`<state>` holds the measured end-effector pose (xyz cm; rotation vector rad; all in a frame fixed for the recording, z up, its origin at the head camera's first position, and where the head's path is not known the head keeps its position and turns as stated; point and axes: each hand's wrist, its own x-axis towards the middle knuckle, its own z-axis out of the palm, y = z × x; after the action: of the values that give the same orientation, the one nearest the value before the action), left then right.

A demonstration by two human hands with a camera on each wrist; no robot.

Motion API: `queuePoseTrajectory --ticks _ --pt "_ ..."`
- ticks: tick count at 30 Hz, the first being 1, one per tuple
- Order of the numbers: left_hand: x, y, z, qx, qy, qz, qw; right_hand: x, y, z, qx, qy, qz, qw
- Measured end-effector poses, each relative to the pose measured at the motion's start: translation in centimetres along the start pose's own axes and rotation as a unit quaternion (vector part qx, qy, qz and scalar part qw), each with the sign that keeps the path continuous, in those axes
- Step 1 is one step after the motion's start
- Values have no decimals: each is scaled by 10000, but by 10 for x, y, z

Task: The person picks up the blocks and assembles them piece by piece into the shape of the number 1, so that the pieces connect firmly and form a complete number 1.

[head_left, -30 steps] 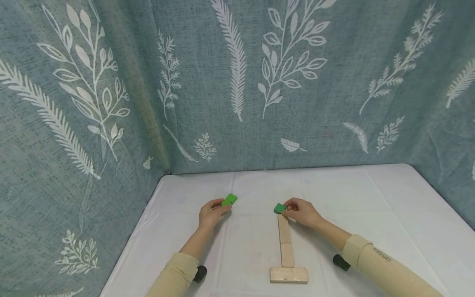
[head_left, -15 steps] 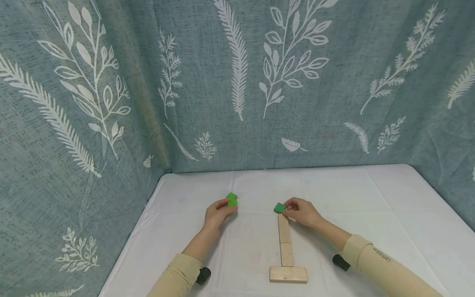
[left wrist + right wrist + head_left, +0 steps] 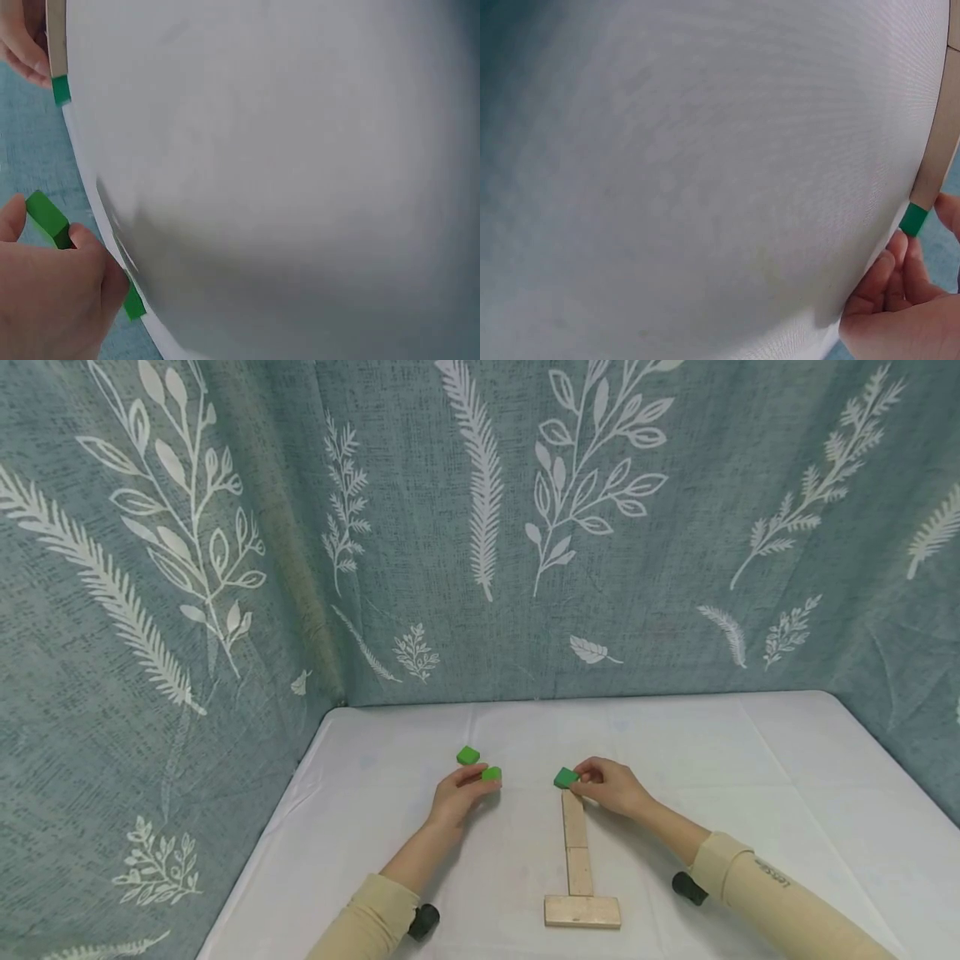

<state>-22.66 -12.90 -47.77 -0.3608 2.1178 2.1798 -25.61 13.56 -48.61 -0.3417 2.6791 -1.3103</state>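
My left hand (image 3: 453,799) pinches a bright green block (image 3: 492,773) between thumb and finger; the left wrist view shows this block (image 3: 48,219) tilted in the grip. Just behind that hand, a second bright green block (image 3: 468,755) lies on the white cloth. With thumb and fingertips, my right hand (image 3: 615,787) holds a darker green block (image 3: 566,777) at the far end of a row of wooden planks. Seen from the right wrist, the darker green block (image 3: 913,219) sits right against the plank's end (image 3: 935,169).
Two narrow planks (image 3: 576,843) lie end to end, and a wider plank (image 3: 582,912) crosses their near end, forming an upside-down T. The white-covered table (image 3: 697,752) reaches back to a blue-green leaf-patterned curtain (image 3: 420,527). A dark wrist camera (image 3: 424,922) hangs under each forearm.
My left hand has carried its bright green block to the right, away from the second one, toward the planks. The right hand has stayed at the darker green block.
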Motion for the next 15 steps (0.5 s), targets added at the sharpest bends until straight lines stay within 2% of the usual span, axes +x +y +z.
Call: queuePoseTrajectory --ticks 7,15 --pt "-3 -1 13 37 -187 -42 9998 0 1 -1 6 -34 -23 10000" --pt "-3 -2 28 153 -365 55 9992 0 1 -1 -7 -47 -16 10000"
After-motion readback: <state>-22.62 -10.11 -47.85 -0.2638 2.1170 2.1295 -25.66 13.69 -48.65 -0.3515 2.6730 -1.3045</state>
